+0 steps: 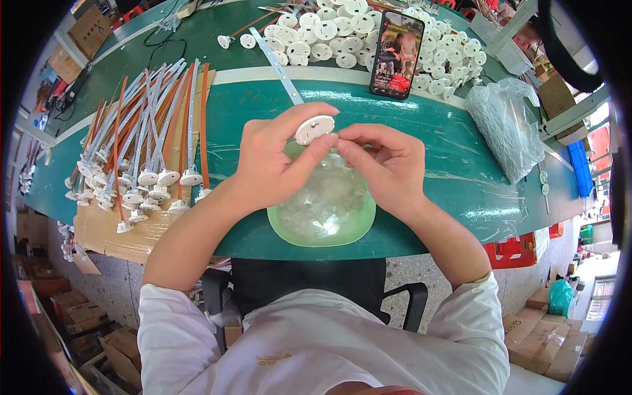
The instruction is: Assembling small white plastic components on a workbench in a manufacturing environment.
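Observation:
My left hand [280,155] is closed around a round white plastic cap [314,130], held over the table with its slotted face showing. A narrow LED strip [280,71] runs up and away from behind that hand, and seems joined to the cap. Close to the cap's lower right edge, my right hand [382,158] has its thumb and fingertips pinched together; whatever is between them is too small to make out. Below both hands sits a light green translucent bowl [359,227], with a cloudy mass of small clear contents inside.
On cardboard [112,237] at left lies a heap of LED strips [151,131] with white caps. A pile of white round caps [329,33] covers the far side, with a phone [397,56] propped before it. A clear plastic bag [507,128] lies at right.

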### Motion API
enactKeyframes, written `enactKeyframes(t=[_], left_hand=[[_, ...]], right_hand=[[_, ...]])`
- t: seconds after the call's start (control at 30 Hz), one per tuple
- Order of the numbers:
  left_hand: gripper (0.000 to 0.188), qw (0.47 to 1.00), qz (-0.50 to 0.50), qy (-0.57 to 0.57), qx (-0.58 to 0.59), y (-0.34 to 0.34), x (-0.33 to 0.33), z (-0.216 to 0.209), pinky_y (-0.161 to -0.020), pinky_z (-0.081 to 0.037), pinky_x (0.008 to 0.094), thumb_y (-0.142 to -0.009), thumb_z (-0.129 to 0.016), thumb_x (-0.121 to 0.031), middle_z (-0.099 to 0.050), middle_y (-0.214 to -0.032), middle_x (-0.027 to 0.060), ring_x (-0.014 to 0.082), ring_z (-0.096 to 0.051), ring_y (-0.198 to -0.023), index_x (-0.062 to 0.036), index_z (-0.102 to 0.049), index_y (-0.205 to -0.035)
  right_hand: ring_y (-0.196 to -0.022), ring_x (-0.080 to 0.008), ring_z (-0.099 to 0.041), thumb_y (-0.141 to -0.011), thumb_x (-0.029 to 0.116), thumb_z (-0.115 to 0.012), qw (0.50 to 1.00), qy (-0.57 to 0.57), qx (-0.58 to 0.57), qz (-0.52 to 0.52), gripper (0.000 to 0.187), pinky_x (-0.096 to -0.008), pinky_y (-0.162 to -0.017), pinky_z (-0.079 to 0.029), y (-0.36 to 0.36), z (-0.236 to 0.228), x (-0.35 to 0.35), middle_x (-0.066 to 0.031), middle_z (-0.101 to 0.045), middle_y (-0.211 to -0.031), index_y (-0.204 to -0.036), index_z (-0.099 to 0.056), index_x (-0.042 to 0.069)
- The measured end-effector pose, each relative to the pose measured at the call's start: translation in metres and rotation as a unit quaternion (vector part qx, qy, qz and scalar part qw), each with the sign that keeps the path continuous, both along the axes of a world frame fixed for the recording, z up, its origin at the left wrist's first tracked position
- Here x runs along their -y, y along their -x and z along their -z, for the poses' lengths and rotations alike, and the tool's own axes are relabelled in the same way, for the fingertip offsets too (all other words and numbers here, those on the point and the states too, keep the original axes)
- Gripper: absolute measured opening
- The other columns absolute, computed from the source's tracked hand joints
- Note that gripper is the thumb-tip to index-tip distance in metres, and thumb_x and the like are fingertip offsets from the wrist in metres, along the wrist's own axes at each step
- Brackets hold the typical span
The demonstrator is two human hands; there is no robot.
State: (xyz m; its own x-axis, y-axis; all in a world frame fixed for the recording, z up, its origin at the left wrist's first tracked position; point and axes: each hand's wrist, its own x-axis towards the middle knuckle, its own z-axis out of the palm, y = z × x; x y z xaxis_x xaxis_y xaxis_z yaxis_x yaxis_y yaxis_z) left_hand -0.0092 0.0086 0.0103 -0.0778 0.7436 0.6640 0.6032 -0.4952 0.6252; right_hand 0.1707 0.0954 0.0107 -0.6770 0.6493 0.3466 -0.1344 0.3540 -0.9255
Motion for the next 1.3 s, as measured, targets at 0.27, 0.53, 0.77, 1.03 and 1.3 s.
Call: enactKeyframes(t=[0.27,0.53,0.77,1.03,1.3], left_hand=[[0.035,0.999,0.015,-0.033,0.002,-0.0015,-0.0021,0.0031,-0.066,-0.052,0.0212,-0.084,-0.077,0.001,-0.074,-0.09,0.0047,0.0086,-0.07,-0.078,-0.0032,-0.067,-0.117],[0.032,0.999,-0.009,-0.037,0.001,-0.0006,-0.0032,0.0039,-0.066,-0.053,0.0226,-0.083,-0.077,0.003,-0.074,-0.091,0.0066,0.0113,-0.073,-0.08,-0.0024,-0.067,-0.114],[0.031,0.999,-0.019,-0.038,-0.003,-0.0017,-0.0007,-0.0005,-0.067,-0.055,0.0244,-0.083,-0.077,0.002,-0.075,-0.093,0.0078,0.0138,-0.074,-0.082,-0.0026,-0.068,-0.112],[0.026,0.995,-0.039,-0.079,-0.043,-0.0035,-0.0011,0.0032,-0.066,-0.056,0.0312,-0.077,-0.077,-0.003,-0.073,-0.091,0.0099,0.0251,-0.073,-0.077,-0.0054,-0.07,-0.102],[0.03,0.993,-0.057,-0.102,-0.018,-0.0048,-0.0017,-0.0001,-0.066,-0.056,0.0318,-0.075,-0.08,-0.004,-0.073,-0.09,0.0112,0.0263,-0.072,-0.076,-0.0044,-0.069,-0.102]], right_hand=[[-0.078,-0.0098,-0.064,-0.09,-0.002,-0.072,0.998,0.052,-0.015,0.03,0.012,-0.0247,-0.064,-0.053,0.0007,-0.0015,-0.0055,-0.0078,-0.071,-0.098,-0.103,-0.073,-0.002],[-0.083,-0.0099,-0.063,-0.092,-0.005,-0.067,1.0,-0.025,-0.013,0.009,0.013,-0.0235,-0.068,-0.052,0.0003,0.0018,-0.0063,-0.0082,-0.07,-0.099,-0.104,-0.072,-0.003],[-0.08,-0.0115,-0.065,-0.087,-0.007,-0.07,0.982,-0.184,0.017,0.047,0.018,-0.023,-0.066,-0.053,0.0013,0.0017,-0.0072,-0.0083,-0.07,-0.094,-0.103,-0.072,-0.001],[-0.069,-0.0135,-0.064,-0.081,-0.01,-0.071,0.943,-0.322,-0.009,0.085,0.027,-0.026,-0.059,-0.052,0.002,-0.0026,0.001,-0.0093,-0.069,-0.084,-0.106,-0.072,0.0],[-0.084,-0.0105,-0.065,-0.092,-0.006,-0.066,0.989,-0.134,-0.033,0.048,0.019,-0.0235,-0.069,-0.053,-0.0007,-0.0009,-0.0019,-0.007,-0.07,-0.096,-0.11,-0.069,-0.001]])
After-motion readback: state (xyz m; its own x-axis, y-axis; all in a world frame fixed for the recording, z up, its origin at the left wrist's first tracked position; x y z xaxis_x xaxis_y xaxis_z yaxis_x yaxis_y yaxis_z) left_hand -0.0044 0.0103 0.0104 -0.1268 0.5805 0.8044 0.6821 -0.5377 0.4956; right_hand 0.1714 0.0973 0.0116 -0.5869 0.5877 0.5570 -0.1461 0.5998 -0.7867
